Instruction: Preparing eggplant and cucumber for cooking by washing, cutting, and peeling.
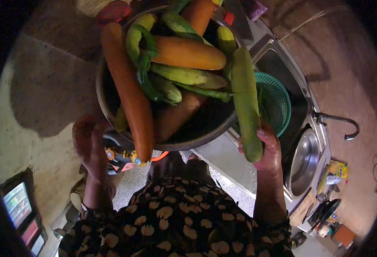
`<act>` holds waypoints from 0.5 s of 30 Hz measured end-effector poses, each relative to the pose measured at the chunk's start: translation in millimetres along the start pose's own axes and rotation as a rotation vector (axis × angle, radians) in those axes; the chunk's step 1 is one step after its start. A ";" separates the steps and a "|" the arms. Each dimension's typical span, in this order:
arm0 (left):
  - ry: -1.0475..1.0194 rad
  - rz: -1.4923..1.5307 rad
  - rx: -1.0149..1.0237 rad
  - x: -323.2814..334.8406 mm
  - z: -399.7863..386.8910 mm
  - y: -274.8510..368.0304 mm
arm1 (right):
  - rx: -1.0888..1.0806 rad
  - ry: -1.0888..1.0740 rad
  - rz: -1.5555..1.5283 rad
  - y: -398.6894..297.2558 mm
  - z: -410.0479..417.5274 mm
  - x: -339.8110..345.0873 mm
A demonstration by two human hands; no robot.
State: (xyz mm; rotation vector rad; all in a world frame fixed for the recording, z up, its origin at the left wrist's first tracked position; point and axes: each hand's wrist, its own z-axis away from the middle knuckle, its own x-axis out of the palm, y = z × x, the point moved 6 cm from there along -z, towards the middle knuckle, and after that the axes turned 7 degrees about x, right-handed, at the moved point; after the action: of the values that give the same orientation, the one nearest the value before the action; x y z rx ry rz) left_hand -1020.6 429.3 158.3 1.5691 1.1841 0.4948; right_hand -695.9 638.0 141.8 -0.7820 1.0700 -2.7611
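Note:
A large metal basin [188, 147] before me holds several long orange-brown and green cucumbers and some long green peppers. My right hand [268, 147] grips the lower end of a long green cucumber [246, 106] that lies over the basin's right rim. Beside the basin's left rim, my left hand [90, 144] is raised with nothing visible in it. Its fingertips are dark and blurred. A long orange-brown cucumber [129, 93] leans over the near left rim. Another orange-brown cucumber [188, 53] lies across the pile, with a curled green pepper [145, 70] beside it.
A green plastic colander [276, 99] sits in the steel sink [292, 77] at the right. A curved faucet [339, 117] and a round steel bowl [305, 160] are near it. Valves on a gas cylinder [122, 157] show below the basin. A black pan [325, 212] lies lower right.

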 end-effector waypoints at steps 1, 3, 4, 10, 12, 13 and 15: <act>-0.006 -0.005 0.007 2.5 -4.8 16.1 | -0.018 -0.045 -0.074 1.4 5.9 -2.8; -0.619 -0.352 0.557 42.8 5.9 64.5 | -0.037 -0.088 -0.152 9.1 17.8 -12.7; -0.687 -0.507 0.722 65.0 12.6 83.1 | -0.065 -0.102 -0.193 13.5 24.4 -21.6; -0.831 -0.944 0.837 132.7 32.9 101.6 | -0.073 -0.093 -0.345 40.2 57.4 -66.7; -0.633 -0.654 0.853 157.2 15.6 129.1 | -0.113 -0.016 -0.342 45.5 68.6 -84.0; -0.433 -0.366 0.850 170.4 1.3 151.8 | -0.126 0.045 -0.375 50.6 74.2 -95.6; -0.042 0.221 0.781 177.3 -13.0 171.4 | -0.156 0.091 -0.362 54.0 86.1 -115.3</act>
State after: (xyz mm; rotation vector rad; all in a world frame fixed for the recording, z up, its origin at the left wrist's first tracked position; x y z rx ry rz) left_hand -881.9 598.7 272.5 2.3785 1.2494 0.1252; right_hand -559.8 573.7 110.8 -0.9637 1.2885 -3.0633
